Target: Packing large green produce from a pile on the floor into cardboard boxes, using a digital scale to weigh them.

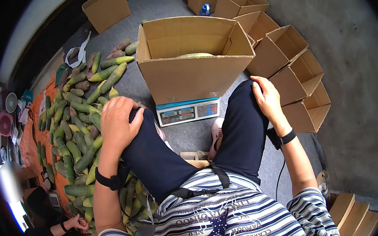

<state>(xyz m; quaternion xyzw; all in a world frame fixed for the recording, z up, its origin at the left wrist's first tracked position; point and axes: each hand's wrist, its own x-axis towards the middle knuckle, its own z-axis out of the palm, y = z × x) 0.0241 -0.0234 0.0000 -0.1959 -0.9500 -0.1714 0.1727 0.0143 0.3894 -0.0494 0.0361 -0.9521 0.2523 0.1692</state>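
My left hand (119,121) rests on my left knee, thumb apart from the fingers, holding nothing. On my right knee lies my right hand (267,97), also without anything in it. Between and beyond my knees, an open cardboard box (195,77) stands on a digital weighing scale (190,112) with a keypad and display. Over the box's near rim shows part of a pale green, rounded thing (195,55), probably a green radish; the rest of the inside is hidden. A large heap of green radishes (81,143) spreads beside my left hand.
Open cardboard boxes (280,47) curve along the right wall. A blue bottle (205,9) stands behind the box. Reddish-brown roots (117,50) and a white plastic bag (79,53) lie at the far left. At lower left, another person's hand (75,222) is near the heap.
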